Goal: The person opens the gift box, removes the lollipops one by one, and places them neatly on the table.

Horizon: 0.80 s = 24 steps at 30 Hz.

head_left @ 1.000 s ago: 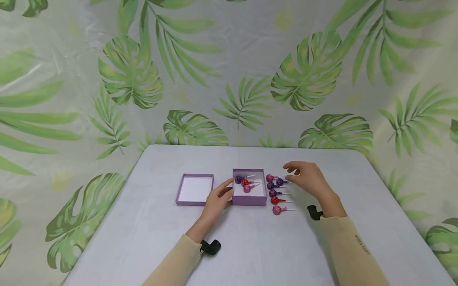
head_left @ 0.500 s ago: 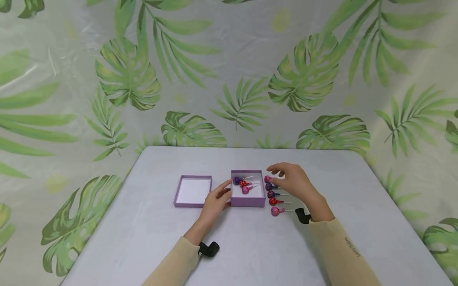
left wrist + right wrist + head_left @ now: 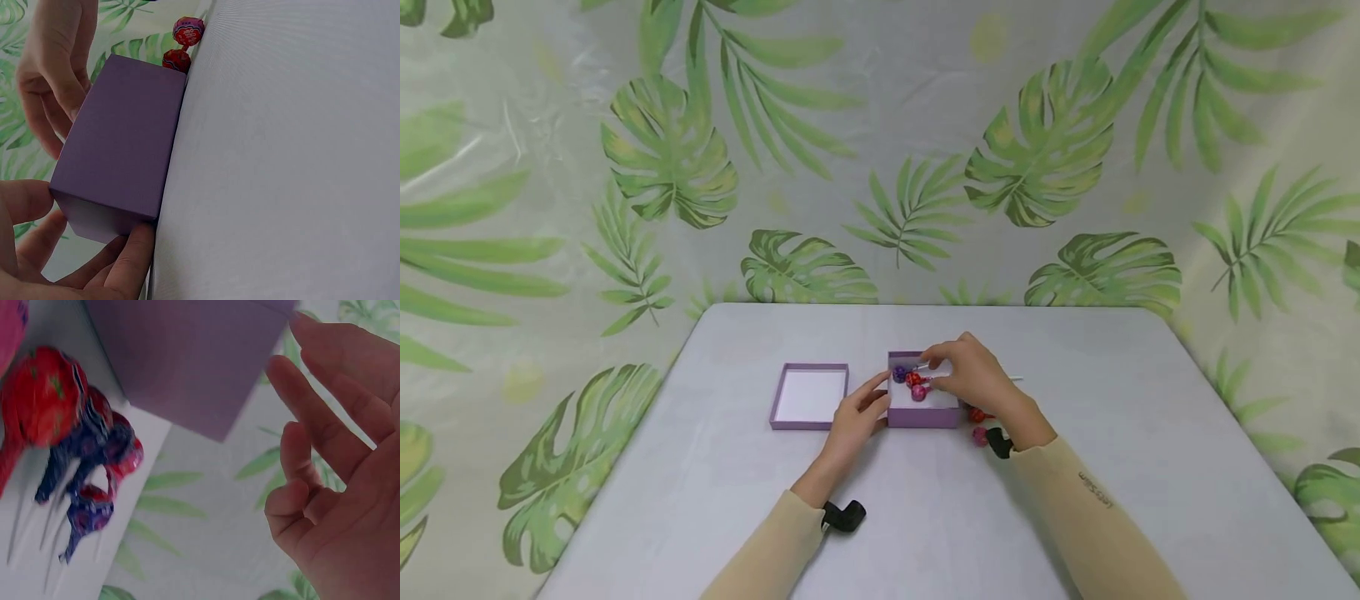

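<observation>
My left hand [image 3: 853,417] rests its fingers on the left wall of a purple open-topped box [image 3: 922,418]. In the left wrist view, its fingertips touch the box's upper and lower corners. A purple lollipop [image 3: 899,374], a red lollipop [image 3: 913,379] and a pink lollipop [image 3: 919,392] lie in the box. My right hand [image 3: 973,375] is over the box's right half, fingers bent down near the lollipop sticks. Its fingertips are partly hidden by the box wall in both wrist views, so whether it pinches a stick cannot be seen.
A shallow purple lid [image 3: 809,426] lies inside-up left of the box. Right of the box is a column of lollipops, partly hidden under my right wrist, including a red lollipop [image 3: 44,397] and a dark blue lollipop [image 3: 90,515]. All stand on a white table [image 3: 737,342].
My right hand has moved left, from over the lollipops beside the box to over the box's inside. The left hand and the box stay in place.
</observation>
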{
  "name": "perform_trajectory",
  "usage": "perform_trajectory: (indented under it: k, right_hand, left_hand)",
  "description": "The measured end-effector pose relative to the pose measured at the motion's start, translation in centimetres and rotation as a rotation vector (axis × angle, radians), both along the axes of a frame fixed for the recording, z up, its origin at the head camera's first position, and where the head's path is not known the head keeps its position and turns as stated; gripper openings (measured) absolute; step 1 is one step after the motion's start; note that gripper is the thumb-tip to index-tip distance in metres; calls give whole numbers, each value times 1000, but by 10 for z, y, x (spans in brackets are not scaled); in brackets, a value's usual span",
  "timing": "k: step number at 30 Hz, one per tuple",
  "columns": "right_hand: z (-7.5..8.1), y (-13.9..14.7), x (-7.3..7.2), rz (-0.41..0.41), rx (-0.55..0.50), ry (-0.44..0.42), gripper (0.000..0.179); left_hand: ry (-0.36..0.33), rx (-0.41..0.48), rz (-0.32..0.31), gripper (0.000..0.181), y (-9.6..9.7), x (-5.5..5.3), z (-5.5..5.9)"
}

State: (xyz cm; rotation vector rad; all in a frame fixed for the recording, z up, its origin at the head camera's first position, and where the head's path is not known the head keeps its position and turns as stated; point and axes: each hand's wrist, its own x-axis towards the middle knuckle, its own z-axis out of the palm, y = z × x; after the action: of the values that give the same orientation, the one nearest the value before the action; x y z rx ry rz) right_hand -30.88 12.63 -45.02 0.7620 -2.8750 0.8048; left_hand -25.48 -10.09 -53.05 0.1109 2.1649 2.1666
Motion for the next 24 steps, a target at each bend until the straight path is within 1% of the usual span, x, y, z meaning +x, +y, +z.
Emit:
perform_trajectory:
  k: [3, 6, 9, 11, 13, 16, 18, 21, 24]
  right_hand:
    - [-7, -7, -5, 25, 42, 2, 33]
    - [-12, -12, -8, 50, 107, 19, 33]
    - [-18, -16, -12, 61, 178, 34, 34]
    - [-22, -18, -13, 64, 219, 42, 34]
    - [-25, -19, -14, 65, 234, 37, 34]
    - [-27, -20, -15, 77, 228, 27, 33]
    - [-27, -21, -15, 83, 220, 13, 32]
    - [-27, -22, -15, 86, 223, -13, 27]
    - [-28, -24, -15, 86, 235, -38, 26]
  left_hand:
    - [5, 2, 1, 44, 0, -1, 0]
    - [10, 6, -4, 44, 1, -2, -1]
    - [11, 12, -18, 45, 1, -1, 1]
    - [8, 14, -28, 46, 1, 1, 6]
    - [0, 21, -37, 46, 1, 5, 13]
    - [-3, 27, -42, 46, 1, 11, 24]
    - [-2, 35, -41, 46, 1, 14, 28]
    - [10, 32, -25, 45, 1, 9, 18]
    - [5, 22, -10, 45, 0, 2, 5]
